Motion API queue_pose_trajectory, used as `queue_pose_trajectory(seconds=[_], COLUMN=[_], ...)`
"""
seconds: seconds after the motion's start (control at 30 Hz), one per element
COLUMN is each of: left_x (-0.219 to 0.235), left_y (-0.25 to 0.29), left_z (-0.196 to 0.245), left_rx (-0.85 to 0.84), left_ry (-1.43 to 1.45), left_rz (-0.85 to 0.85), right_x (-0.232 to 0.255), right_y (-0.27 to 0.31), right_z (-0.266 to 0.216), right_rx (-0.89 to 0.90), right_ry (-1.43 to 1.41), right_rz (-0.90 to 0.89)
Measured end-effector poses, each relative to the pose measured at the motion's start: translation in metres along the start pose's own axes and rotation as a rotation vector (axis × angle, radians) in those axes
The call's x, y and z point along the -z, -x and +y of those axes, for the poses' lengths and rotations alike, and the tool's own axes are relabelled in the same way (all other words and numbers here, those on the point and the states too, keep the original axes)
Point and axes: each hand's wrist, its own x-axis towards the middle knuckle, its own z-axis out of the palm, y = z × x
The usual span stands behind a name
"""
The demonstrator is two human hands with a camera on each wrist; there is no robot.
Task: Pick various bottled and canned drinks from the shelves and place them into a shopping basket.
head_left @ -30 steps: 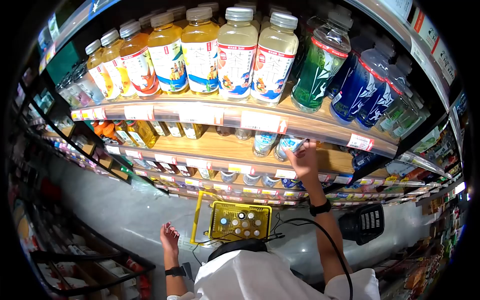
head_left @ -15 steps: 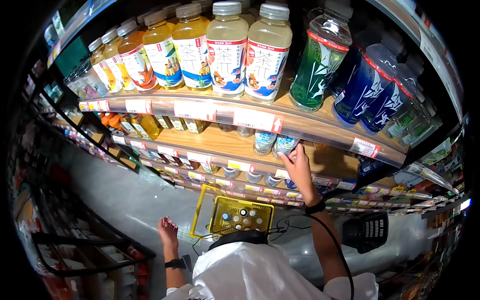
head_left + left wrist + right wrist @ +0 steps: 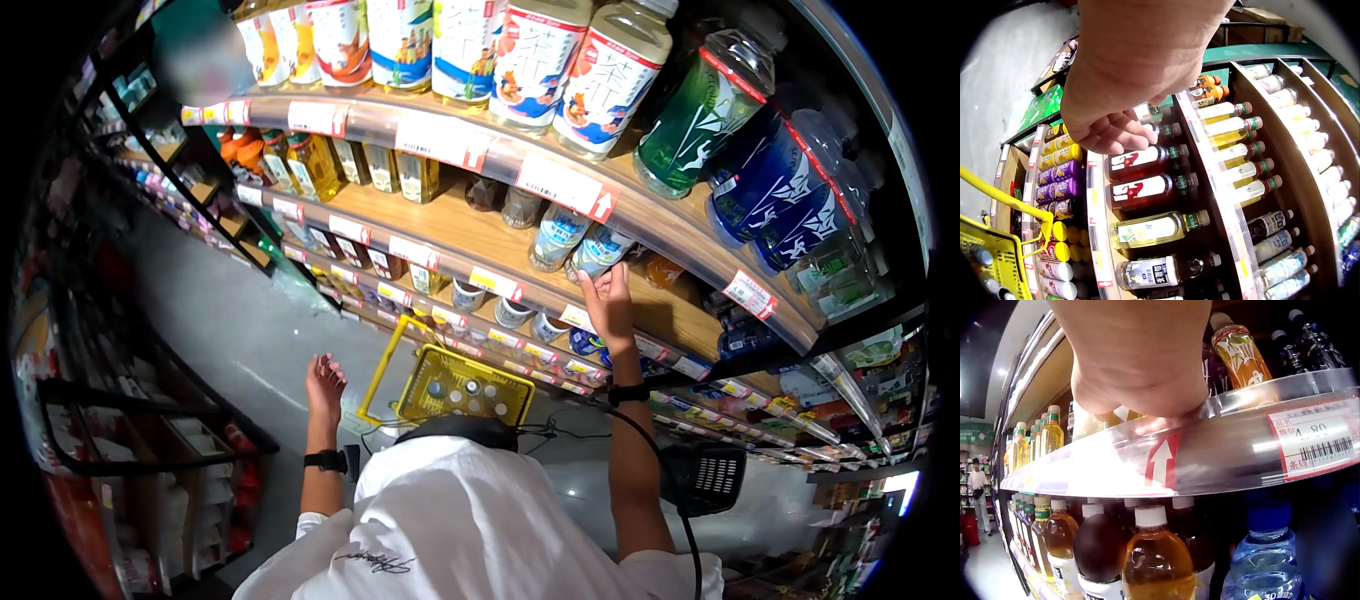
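On the second shelf, a clear bottle with a pale blue label (image 3: pixel 603 248) leans slightly, beside a similar bottle (image 3: pixel 557 238). My right hand (image 3: pixel 612 305) holds the leaning one low on its right side, thumb in front and fingers along the side. In the right wrist view, this hand (image 3: pixel 1141 369) reaches over the shelf edge, which hides the fingertips. My left hand (image 3: pixel 324 388) hangs over the aisle with nothing in it. Its fingers (image 3: pixel 1116 134) curl loosely in the left wrist view, in front of shelved drinks.
A yellow basket (image 3: pixel 412 402) with several capped bottles stands below, between my hands. Large tea bottles (image 3: pixel 610 85) line the upper shelf above my right hand. The priced shelf edge (image 3: pixel 520 170) runs just over it. A black basket (image 3: pixel 712 480) is on the right.
My view has shifted, so the shelves appear higher and tilted. The right hand stays at the same bottle, now lower on its side. The left hand remains free.
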Motion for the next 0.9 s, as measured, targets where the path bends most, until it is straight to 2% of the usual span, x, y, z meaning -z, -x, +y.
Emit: queue_pose_trajectory(seconds=[0.03, 0.1, 0.17, 0.2, 0.3, 0.37, 0.47, 0.57, 0.63, 0.67, 0.73, 0.77, 0.83, 0.87, 0.9], left_x=[0.003, 0.012, 0.022, 0.029, 0.045, 0.053, 0.058, 0.054, 0.053, 0.053, 0.050, 0.050, 0.052, 0.053, 0.053], left_y=[0.001, -0.001, -0.002, -0.004, -0.008, -0.011, -0.014, -0.010, -0.012, -0.012, -0.015, -0.018, -0.020, -0.021, -0.020], left_z=[-0.002, -0.005, -0.007, -0.007, -0.008, -0.007, -0.004, -0.001, -0.001, -0.002, 0.000, 0.002, 0.002, 0.002, 0.003], left_rx=[0.012, 0.012, 0.016, 0.020, 0.036, 0.043, 0.049, 0.061, 0.066, 0.065, 0.065, 0.059, 0.054, 0.052, 0.043], left_ry=[0.010, 0.019, 0.022, 0.026, 0.044, 0.060, 0.089, 0.118, 0.110, 0.110, 0.078, 0.081, 0.072, 0.075, 0.065], left_rz=[0.006, 0.008, 0.019, 0.028, 0.057, 0.080, 0.096, 0.103, 0.061, 0.059, 0.059, 0.051, 0.081, 0.074, 0.079], right_x=[0.003, 0.008, 0.016, 0.023, 0.033, 0.034, 0.031, 0.030, 0.029, 0.023, 0.006, 0.006, 0.010, 0.009, 0.018], right_y=[-0.002, -0.002, -0.002, -0.001, 0.002, 0.002, 0.000, -0.003, -0.007, -0.002, 0.007, 0.007, 0.019, 0.023, 0.023], right_z=[-0.003, 0.006, 0.007, 0.010, 0.014, 0.009, 0.002, -0.015, -0.034, -0.021, 0.016, 0.013, -0.001, -0.010, -0.023], right_rx=[0.071, 0.034, -0.270, -0.328, -0.402, -0.375, -0.359, -0.435, -0.595, -0.594, -0.228, -0.220, -0.075, 0.042, 0.034], right_ry=[-0.031, -0.039, -0.537, -0.584, -0.634, -0.607, -0.628, -0.639, -0.336, -0.337, -0.353, -0.353, -0.162, -0.110, -0.097], right_rz=[0.013, -0.041, -0.155, -0.228, -0.277, -0.285, -0.254, -0.254, -0.211, -0.209, -0.039, -0.033, -0.059, 0.002, -0.109])
